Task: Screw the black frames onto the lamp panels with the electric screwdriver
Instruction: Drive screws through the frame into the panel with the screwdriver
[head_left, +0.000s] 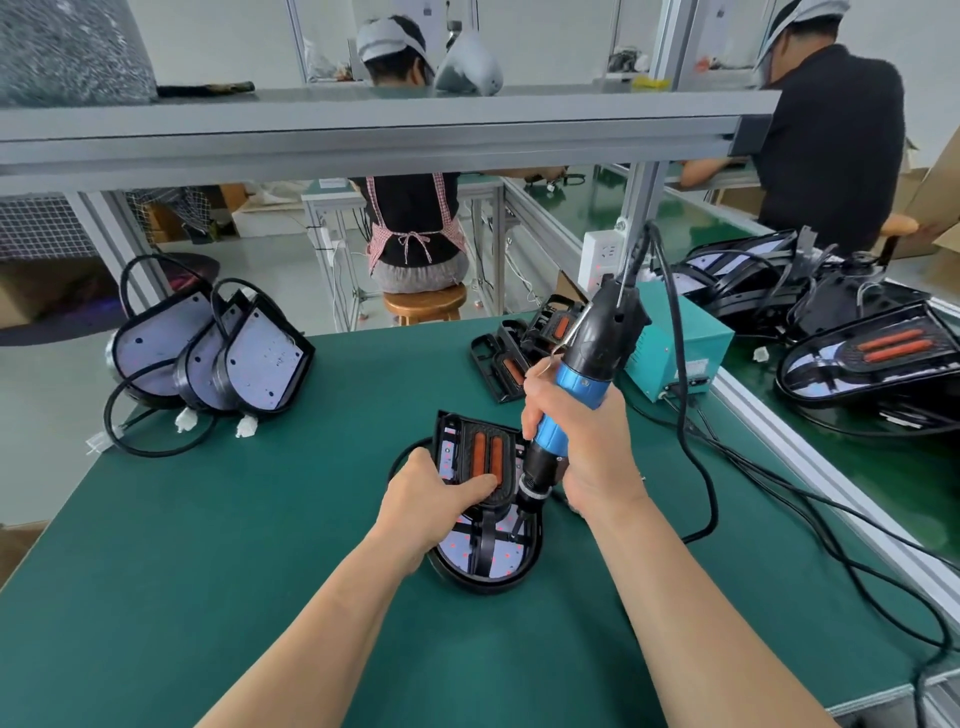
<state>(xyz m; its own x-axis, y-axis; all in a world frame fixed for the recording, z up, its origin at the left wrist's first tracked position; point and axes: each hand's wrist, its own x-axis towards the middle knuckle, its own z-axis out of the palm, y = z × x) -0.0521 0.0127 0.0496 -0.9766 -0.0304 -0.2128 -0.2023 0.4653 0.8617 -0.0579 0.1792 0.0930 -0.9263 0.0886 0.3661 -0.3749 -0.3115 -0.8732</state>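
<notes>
Screwdriver (582, 374) in R hand (587, 447) grip, L hand (431, 493) holds frame (506, 441).

light: bright, even, diffuse | shadows: faint | edges: wide-angle bowing | focus: mostly sharp

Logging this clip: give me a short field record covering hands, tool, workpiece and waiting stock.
left hand: grips the black frame, thumb on top
right hand: holds the electric screwdriver, bit end down at the frame's right side
workpiece: black frame lying on a lamp panel, mid green table
waiting stock: lamp panels leaning at far left; spare frames behind
power: teal box at right
</notes>
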